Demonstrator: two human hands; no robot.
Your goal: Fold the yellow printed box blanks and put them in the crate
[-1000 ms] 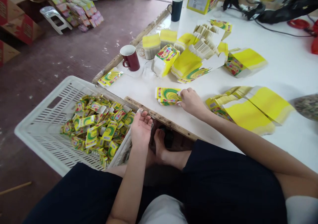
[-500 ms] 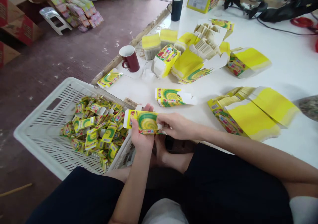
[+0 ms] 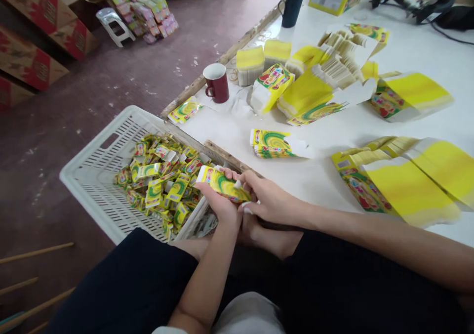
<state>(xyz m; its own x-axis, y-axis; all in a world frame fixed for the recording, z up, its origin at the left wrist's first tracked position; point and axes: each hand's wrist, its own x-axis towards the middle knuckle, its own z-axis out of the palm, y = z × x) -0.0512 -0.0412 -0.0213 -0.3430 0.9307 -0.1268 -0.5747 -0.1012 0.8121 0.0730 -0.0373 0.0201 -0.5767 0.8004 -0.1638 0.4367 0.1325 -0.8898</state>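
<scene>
My left hand (image 3: 225,204) is wrapped round a small yellow carton (image 3: 218,182) with a green swirl, thumb along the near side and fingertips on the far side. The carton's white end points left, tilted slightly up. My right hand (image 3: 274,200) is closed at the carton's right end, its thumb and bent fingers pinching there; that end is mostly hidden. Just beyond my hands, a small stack of flattened yellow cartons (image 3: 273,144) lies on the white table (image 3: 296,176). A white plastic basket (image 3: 92,181) on the left holds many small filled-looking cartons (image 3: 177,188).
Bundles of flat cartons (image 3: 403,176) and a heap of cartons (image 3: 326,82) cover the table's right and back. A maroon mug (image 3: 218,89) and a dark mug (image 3: 293,10) stand near its wooden edge. Cardboard boxes (image 3: 40,67) and a white stool (image 3: 113,25) are on the floor.
The view has shifted left, so things appear farther right. The carton is now tilted with its right end lower, and my right hand has curled more closely round that end.
</scene>
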